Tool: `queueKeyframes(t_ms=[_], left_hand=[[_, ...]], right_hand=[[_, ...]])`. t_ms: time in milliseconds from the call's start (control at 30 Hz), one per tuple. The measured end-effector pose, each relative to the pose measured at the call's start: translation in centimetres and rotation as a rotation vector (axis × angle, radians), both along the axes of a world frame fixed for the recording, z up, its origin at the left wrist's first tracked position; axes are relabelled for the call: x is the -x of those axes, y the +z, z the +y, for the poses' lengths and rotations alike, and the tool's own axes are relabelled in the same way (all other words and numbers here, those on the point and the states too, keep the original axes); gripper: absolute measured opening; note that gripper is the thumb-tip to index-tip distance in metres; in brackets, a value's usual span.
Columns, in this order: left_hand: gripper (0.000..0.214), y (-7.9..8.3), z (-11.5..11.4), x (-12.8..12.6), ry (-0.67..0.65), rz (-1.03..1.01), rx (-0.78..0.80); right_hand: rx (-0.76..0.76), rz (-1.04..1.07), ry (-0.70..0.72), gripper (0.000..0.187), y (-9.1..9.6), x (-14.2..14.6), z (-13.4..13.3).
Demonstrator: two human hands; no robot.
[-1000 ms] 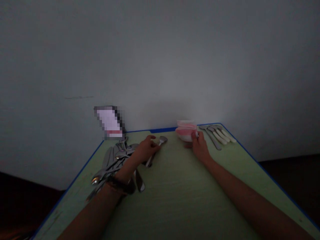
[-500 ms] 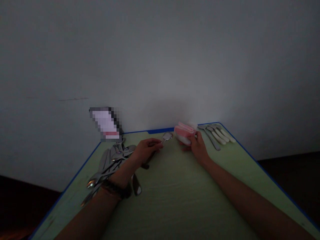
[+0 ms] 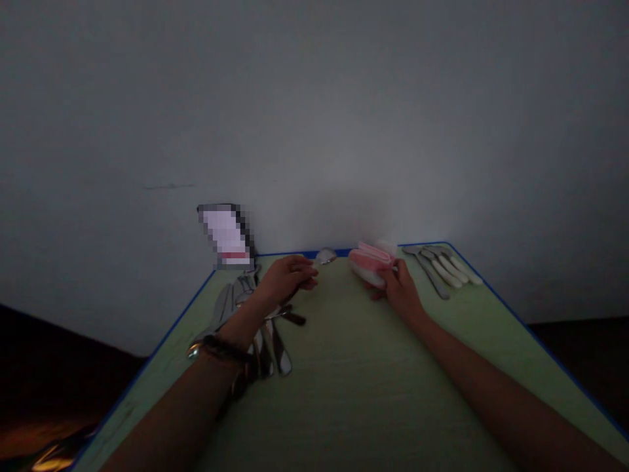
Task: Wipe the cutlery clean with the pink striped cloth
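Observation:
My left hand (image 3: pixel 289 278) is closed on a metal spoon (image 3: pixel 325 255), whose bowl points right beyond my fingertips; its handle is mostly hidden. Just right of the bowl, with a small gap, my right hand (image 3: pixel 398 288) grips a folded pink and white cloth (image 3: pixel 371 262). Beneath and beside my left forearm lies a loose pile of cutlery (image 3: pixel 275 347), partly covered by the arm. A row of several forks or spoons (image 3: pixel 445 265), some with white handles, rests to the right of my right hand.
The pale green table (image 3: pixel 363 380) has a blue edge and stands against a grey wall (image 3: pixel 344 118). A phone (image 3: pixel 227 236) with a blurred screen leans at the back left corner. Something shiny (image 3: pixel 54 462) shows below the table at lower left.
My view has shifted a little, so the table appears further right. The spoon has turned, lifted slightly and drawn away from the cloth. Both hands keep their hold.

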State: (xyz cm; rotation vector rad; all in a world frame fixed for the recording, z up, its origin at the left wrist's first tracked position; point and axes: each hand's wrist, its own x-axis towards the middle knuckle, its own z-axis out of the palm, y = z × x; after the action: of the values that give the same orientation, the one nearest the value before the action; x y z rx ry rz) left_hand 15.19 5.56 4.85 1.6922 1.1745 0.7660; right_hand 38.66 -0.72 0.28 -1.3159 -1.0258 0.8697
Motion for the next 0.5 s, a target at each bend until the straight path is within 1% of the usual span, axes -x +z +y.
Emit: queueKeyframes(t_ms=[67, 133, 200, 267, 333, 433, 500], left_hand=[[0.030, -0.6, 0.2, 0.3, 0.017, 0.032, -0.017], [0.029, -0.9, 0.5, 0.6, 0.017, 0.111, -0.038], [0.031, -0.7, 0.8, 1.1, 0.009, 0.229, -0.075], [0.032, 0.2, 0.9, 2.0, -0.014, 0.379, -0.117], [0.035, 1.7, 0.6, 3.1, -0.072, 0.548, -0.148], [0.028, 3.8, -0.2, 4.5, -0.215, 0.806, -0.098], [0.020, 4.4, -1.0, 4.8, -0.263, 0.951, -0.063]], right_hand=[[0.000, 0.005, -0.004, 0.025, -0.1, 0.1, 0.0], [-0.002, 0.020, -0.015, 0.026, -0.1, 0.1, 0.0], [-0.010, 0.028, -0.011, 0.027, -0.2, 0.2, 0.0], [-0.010, 0.020, -0.006, 0.027, -0.2, 0.2, 0.0], [-0.004, 0.003, -0.006, 0.028, -0.3, 0.2, -0.1], [-0.001, -0.020, -0.006, 0.027, -0.3, 0.2, -0.1], [0.009, -0.032, -0.007, 0.026, -0.3, 0.2, -0.2]])
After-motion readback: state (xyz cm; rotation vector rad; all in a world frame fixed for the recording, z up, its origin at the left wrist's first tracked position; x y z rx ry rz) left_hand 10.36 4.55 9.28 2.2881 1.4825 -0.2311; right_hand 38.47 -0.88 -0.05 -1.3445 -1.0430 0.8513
